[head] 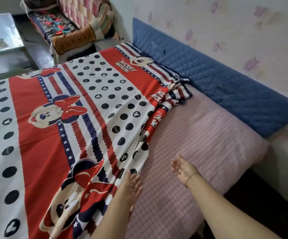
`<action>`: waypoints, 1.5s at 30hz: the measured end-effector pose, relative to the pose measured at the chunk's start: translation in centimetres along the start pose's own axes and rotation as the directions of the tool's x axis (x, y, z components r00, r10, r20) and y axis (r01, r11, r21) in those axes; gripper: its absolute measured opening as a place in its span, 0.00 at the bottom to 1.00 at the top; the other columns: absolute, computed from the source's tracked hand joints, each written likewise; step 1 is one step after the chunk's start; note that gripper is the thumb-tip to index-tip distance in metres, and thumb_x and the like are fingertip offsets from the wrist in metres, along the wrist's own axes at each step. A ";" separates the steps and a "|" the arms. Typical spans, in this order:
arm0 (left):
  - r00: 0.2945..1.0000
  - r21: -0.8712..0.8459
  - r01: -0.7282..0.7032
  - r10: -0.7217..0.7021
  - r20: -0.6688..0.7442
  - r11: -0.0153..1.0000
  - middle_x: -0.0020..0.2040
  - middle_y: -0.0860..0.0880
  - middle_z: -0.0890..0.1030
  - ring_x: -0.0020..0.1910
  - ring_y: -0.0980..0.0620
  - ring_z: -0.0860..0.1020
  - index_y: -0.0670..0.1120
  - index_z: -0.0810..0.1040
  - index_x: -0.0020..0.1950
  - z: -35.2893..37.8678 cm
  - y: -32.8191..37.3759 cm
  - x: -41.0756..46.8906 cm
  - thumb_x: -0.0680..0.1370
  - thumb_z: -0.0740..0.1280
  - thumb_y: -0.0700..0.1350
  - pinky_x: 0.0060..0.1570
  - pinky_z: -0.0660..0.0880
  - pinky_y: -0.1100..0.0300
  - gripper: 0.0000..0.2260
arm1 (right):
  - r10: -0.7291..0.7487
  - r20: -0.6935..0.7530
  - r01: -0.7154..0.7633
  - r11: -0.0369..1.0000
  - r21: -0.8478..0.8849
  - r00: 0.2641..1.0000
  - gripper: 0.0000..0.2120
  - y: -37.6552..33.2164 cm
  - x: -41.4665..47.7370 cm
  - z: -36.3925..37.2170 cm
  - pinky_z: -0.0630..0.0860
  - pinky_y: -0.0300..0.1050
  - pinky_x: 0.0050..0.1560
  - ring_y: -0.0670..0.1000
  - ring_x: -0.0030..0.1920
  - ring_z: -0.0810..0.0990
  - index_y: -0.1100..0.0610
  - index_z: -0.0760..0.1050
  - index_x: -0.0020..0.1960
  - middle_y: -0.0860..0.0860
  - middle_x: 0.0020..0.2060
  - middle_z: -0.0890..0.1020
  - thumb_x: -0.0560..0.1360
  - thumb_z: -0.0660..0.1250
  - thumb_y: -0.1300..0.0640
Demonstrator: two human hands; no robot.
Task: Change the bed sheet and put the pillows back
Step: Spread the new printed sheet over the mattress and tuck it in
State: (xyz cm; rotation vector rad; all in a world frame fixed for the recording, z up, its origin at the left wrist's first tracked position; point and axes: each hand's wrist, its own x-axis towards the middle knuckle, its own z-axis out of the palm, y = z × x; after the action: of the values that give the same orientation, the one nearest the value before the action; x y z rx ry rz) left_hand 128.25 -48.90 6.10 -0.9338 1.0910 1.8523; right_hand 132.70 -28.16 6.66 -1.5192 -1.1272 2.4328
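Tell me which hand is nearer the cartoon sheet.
Left. The left hand is at the edge of the cartoon sheet; the right hand is apart, over the pink mattress pad.

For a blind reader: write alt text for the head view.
An open left hand and open right hand reach toward a red, white and navy cartoon-mouse sheet that covers part of a pink checked mattress pad, bare at right. A blue quilted headboard stands behind.

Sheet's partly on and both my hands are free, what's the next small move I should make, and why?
Probably take the bunched edge of the cartoon sheet next to your left hand and draw it across toward the blue quilted panel. The sheet stops short in folds, the pink checked mattress pad lies bare on that side, and your right hand hovers open above it.
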 end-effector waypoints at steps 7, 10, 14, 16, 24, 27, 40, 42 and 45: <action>0.994 -0.231 -0.025 0.000 -0.107 0.973 0.71 0.43 0.71 0.72 0.44 0.68 0.40 0.69 0.71 9.3 -0.3 9.0 0.80 0.58 0.62 0.71 0.63 0.50 0.30 | 0.060 0.034 -0.056 0.991 -0.118 0.998 0.11 -11.3 14.4 0.0 0.75 0.41 0.46 0.47 0.42 0.77 0.60 0.76 0.47 0.51 0.40 0.78 0.76 0.68 0.51; 0.987 -0.294 -0.026 -0.021 -0.156 0.955 0.72 0.43 0.71 0.72 0.44 0.68 0.41 0.67 0.73 14.2 -0.7 13.2 0.79 0.58 0.63 0.68 0.65 0.51 0.32 | 0.073 0.072 -0.058 0.981 -0.186 0.995 0.12 -16.8 20.9 0.1 0.75 0.41 0.48 0.47 0.42 0.77 0.60 0.75 0.50 0.51 0.41 0.77 0.76 0.67 0.51; 0.983 -0.419 -0.065 -0.014 -0.183 0.906 0.72 0.41 0.70 0.72 0.43 0.68 0.40 0.65 0.74 19.7 0.0 18.1 0.78 0.57 0.64 0.70 0.65 0.49 0.34 | 0.067 0.101 -0.037 0.961 -0.274 0.993 0.20 -22.4 28.8 0.6 0.72 0.45 0.61 0.49 0.53 0.77 0.60 0.71 0.64 0.52 0.50 0.78 0.77 0.66 0.50; 0.978 -0.487 -0.100 -0.004 -0.208 0.868 0.72 0.42 0.70 0.72 0.43 0.68 0.40 0.64 0.75 21.4 0.8 19.8 0.78 0.57 0.65 0.71 0.64 0.49 0.35 | 0.060 0.104 -0.026 0.952 -0.304 0.993 0.23 -24.2 31.7 1.5 0.71 0.46 0.63 0.50 0.57 0.76 0.61 0.69 0.67 0.52 0.54 0.78 0.77 0.66 0.49; 0.953 -0.649 -0.210 0.004 -0.304 0.731 0.65 0.42 0.76 0.66 0.44 0.74 0.42 0.71 0.69 23.0 3.1 25.0 0.70 0.66 0.66 0.67 0.69 0.47 0.36 | 0.244 0.291 -0.145 0.935 -0.323 0.925 0.11 -20.5 36.6 7.0 0.75 0.32 0.35 0.39 0.25 0.77 0.54 0.70 0.45 0.43 0.23 0.77 0.77 0.63 0.46; 0.946 -0.733 -0.251 0.001 -0.323 0.632 0.62 0.41 0.79 0.61 0.43 0.77 0.43 0.73 0.64 22.2 4.2 26.6 0.68 0.69 0.65 0.69 0.67 0.45 0.34 | 0.241 0.263 -0.174 0.952 -0.253 0.934 0.10 -18.9 37.1 9.0 0.76 0.44 0.53 0.47 0.45 0.80 0.54 0.74 0.54 0.50 0.44 0.81 0.79 0.63 0.48; 0.946 -0.828 -0.211 0.323 -0.039 0.519 0.67 0.39 0.76 0.64 0.36 0.76 0.46 0.71 0.71 21.9 5.4 27.5 0.49 0.85 0.55 0.58 0.74 0.36 0.53 | 0.046 0.465 -0.072 0.997 0.039 0.884 0.49 -17.7 39.3 14.9 0.81 0.56 0.49 0.57 0.56 0.82 0.56 0.79 0.62 0.58 0.57 0.82 0.47 0.80 0.33; 0.959 -0.825 -0.176 0.283 -0.020 0.537 0.67 0.38 0.76 0.66 0.36 0.74 0.45 0.70 0.72 22.2 3.9 27.0 0.49 0.86 0.55 0.65 0.70 0.38 0.54 | 0.022 0.448 -0.057 0.996 0.065 0.894 0.52 -17.9 38.9 14.4 0.79 0.55 0.53 0.58 0.60 0.79 0.57 0.70 0.71 0.58 0.63 0.79 0.54 0.76 0.32; 0.966 -0.809 -0.191 0.254 -0.054 0.555 0.65 0.38 0.78 0.65 0.37 0.75 0.45 0.72 0.71 22.4 2.9 26.3 0.50 0.85 0.54 0.61 0.72 0.36 0.52 | 0.024 0.459 -0.060 0.996 0.064 0.888 0.50 -18.4 37.9 12.4 0.79 0.55 0.53 0.57 0.62 0.78 0.57 0.68 0.73 0.58 0.64 0.77 0.58 0.75 0.33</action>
State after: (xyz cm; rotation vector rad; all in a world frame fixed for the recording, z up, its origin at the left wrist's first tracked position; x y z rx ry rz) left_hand 109.93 -22.88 -7.62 -1.2441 0.2369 2.6581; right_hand 97.60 -6.01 -7.80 -0.9743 -1.0463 2.9210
